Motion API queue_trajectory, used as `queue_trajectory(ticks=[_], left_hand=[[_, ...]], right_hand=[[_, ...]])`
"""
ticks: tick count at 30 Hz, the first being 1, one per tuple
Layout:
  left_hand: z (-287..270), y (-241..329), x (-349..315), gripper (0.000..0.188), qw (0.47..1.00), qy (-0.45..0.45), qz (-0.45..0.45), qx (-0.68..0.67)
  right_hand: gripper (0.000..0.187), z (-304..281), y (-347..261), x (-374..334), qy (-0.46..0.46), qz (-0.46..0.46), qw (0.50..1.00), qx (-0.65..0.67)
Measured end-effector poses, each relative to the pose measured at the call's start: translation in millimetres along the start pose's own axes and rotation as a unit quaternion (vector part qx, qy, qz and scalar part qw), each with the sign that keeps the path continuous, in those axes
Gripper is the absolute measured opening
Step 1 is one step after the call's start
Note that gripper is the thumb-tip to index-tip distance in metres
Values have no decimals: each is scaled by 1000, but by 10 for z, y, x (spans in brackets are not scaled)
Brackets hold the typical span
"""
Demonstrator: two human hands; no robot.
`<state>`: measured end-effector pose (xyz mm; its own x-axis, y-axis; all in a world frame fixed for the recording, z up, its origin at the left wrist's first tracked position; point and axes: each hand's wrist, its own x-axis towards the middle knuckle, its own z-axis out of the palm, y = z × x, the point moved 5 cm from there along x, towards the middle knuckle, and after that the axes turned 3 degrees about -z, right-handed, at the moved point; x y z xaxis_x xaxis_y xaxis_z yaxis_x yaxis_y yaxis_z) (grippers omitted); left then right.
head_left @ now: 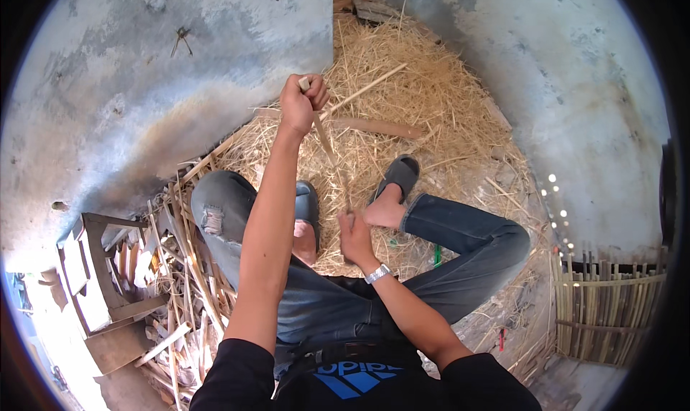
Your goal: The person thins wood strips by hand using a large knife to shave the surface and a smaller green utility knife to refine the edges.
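Note:
My left hand [302,103] is raised and closed round the upper end of a pale bamboo strip [325,142], which slants down toward my right hand. Lower, between my knees, my right hand [356,238] is closed round what looks like a knife [344,186]. Its dull, narrow blade points up and meets the strip's lower part; a dark end shows below the hand. The exact contact is blurred. Behind the left fist, a longer pale stick [374,81] lies across the straw-like shavings [424,87].
A flat wooden board [381,128] lies on the shavings ahead. On the left, split sticks [194,281] heap beside a wooden frame [90,281]. A slatted bamboo basket [607,314] stands at the right. Walls [215,58] close in on both sides. My slippered feet rest on the floor.

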<state>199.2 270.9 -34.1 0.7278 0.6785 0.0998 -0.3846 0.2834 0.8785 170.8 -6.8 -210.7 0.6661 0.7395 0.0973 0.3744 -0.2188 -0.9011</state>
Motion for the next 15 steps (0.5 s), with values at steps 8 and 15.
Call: queue_trajectory(ticks=[8,15], left_hand=[[-5,32,20,40,1000,-28,4,-14],[-13,17,-67,39,974,-189,-102,-74]], right_hand=[[40,-253,213,198,-56,331,919,207],[35,-669,-1196,682,-26,156,937,313]])
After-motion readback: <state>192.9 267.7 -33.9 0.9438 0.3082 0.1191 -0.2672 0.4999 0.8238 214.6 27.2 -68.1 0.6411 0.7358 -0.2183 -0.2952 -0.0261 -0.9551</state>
